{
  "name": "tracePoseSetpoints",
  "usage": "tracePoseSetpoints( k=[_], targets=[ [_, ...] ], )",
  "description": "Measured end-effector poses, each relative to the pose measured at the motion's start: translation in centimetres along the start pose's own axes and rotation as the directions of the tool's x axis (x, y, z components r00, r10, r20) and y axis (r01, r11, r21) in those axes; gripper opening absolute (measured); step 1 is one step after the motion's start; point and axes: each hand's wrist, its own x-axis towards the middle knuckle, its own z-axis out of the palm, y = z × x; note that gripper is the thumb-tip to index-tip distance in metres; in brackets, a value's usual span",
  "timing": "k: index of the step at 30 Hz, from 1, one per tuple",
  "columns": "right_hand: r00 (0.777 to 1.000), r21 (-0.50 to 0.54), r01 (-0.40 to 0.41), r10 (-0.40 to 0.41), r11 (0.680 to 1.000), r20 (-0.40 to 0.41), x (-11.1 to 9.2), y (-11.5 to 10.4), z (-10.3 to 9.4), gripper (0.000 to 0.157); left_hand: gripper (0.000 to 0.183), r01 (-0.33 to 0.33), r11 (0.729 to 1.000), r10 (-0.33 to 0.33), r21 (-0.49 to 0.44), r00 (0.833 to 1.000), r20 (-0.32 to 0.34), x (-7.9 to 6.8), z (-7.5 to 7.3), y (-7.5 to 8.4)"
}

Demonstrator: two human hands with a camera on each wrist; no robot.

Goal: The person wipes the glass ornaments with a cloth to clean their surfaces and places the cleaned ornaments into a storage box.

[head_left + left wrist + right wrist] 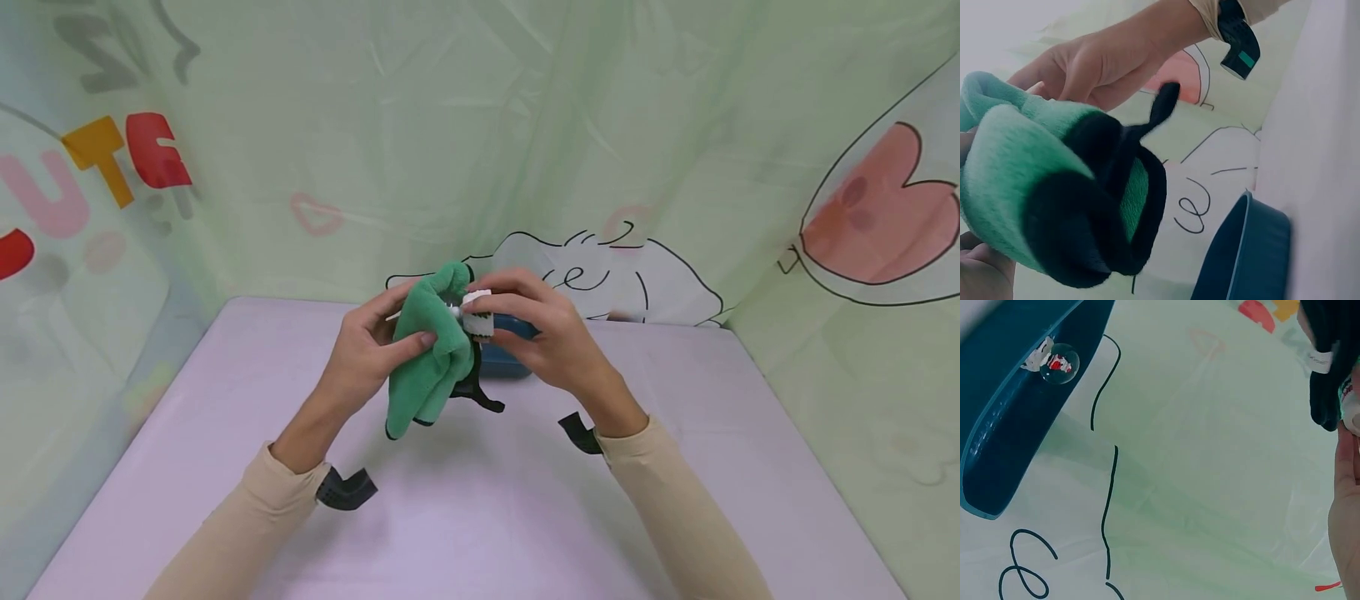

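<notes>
My left hand point(356, 358) holds a plush green cloth point(423, 358) with black edging, its thumb pressed on the near side. The cloth hangs in folds, and a black strap point(480, 396) dangles from it. Facing it, my right hand point(551, 329) pinches a small white object point(478, 317) with a scalloped edge, right against the cloth. The cloth's folds hide part of that object. Both hands are raised above the table. In the left wrist view the bunched cloth point(1029, 169) fills the left side, with the right hand point(1110, 62) behind it.
A blue bin point(504, 362) stands on the pale table point(480, 517) behind the hands, partly covered by them. Inside the bin point(997, 456), in the right wrist view, lies a small snow globe point(1060, 364) with a red and white figure. Printed curtains point(465, 150) enclose the table.
</notes>
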Motion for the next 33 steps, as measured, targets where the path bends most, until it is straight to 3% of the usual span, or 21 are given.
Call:
tracePoseSetpoints(
  k=[7, 18, 26, 33],
  targets=[
    [1.000, 0.009, -0.008, 0.008, 1.000, 0.015, -0.03, 0.15, -0.06, 0.047, 0.060, -0.023, 0.999, 0.023, 0.045, 1.000, 0.006, -0.11, -0.05, -0.22],
    [0.997, 0.036, -0.059, 0.058, 0.998, 0.042, -0.07, -0.01, -0.30, 0.054, 0.062, -0.140, 0.986, 0.137, 0.086, 0.990, 0.047, -0.05, -0.12, -0.51],
    [0.987, 0.055, -0.149, 0.145, 0.987, 0.066, -0.19, -0.36, -0.29, 0.051, 0.063, -0.257, 0.955, 0.249, 0.146, 0.966, 0.073, 0.01, 0.16, -0.54],
    [0.977, 0.057, -0.206, 0.202, 0.977, 0.066, 0.03, -0.48, -0.26, 0.041, 0.065, -0.317, 0.928, 0.308, 0.198, 0.948, 0.077, 0.12, 0.25, -0.72]
  ],
)
